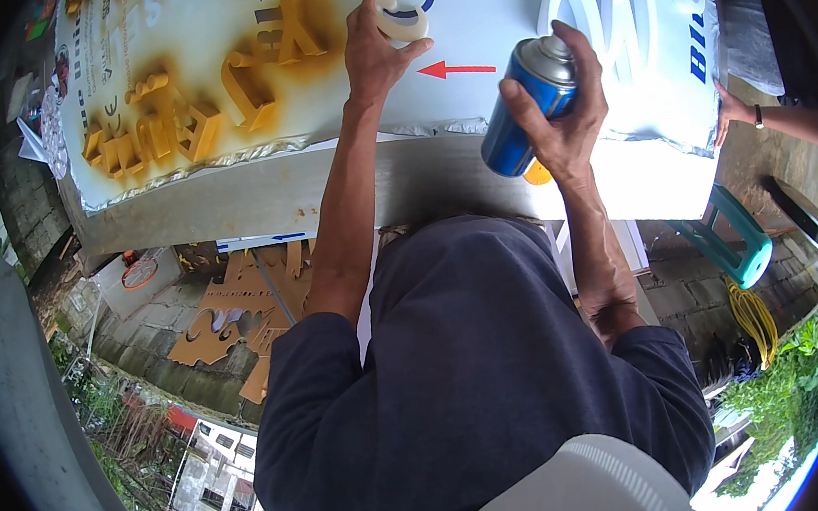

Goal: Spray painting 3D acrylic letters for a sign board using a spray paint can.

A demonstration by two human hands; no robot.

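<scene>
Between the thumb and fingers of my left hand (pixel 373 61) is a white curved letter (pixel 408 31), held at the far middle of the sheet-covered table. My right hand (pixel 567 128) is wrapped round a blue spray can (pixel 507 134), with the index finger on its nozzle (pixel 557 42). The can tilts toward the upper right. To the left, several gold-painted raised letters (pixel 252 90) lie on the printed silvery sheet (pixel 459 98), with gold overspray around them. Several unpainted white letters (pixel 617 23) lie at the right.
Another person's hand (pixel 730 110) rests at the table's right edge. A bare metal strip (pixel 231 197) runs along the near side, by a round orange thing (pixel 538 173). Below are cut cardboard (pixel 230 303), a green stool (pixel 750 253) and a yellow coil (pixel 752 320).
</scene>
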